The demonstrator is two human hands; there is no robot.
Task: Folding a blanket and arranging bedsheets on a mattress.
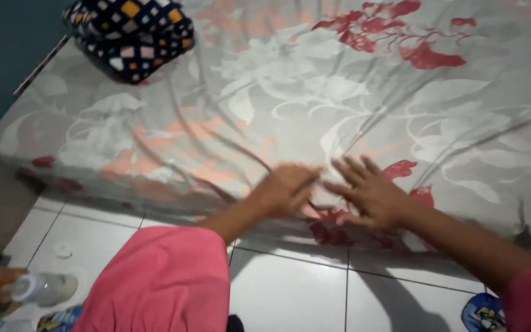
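Grey red-flowered bedsheet (pixel 314 92), checkered pillow (pixel 131 38)

Ahead of the hands (pixel 333 190), the flowered sheet (pixel 364 110) lies open across the bed, only wrinkles in the way. A checkered pillow (pixel 131 37) blocks the far left corner. On the floor at left stands what looks like a bottle (pixel 44 288).

grey floral bedsheet (pixel 314 104), red blooms, wrinkled, spread over mattress
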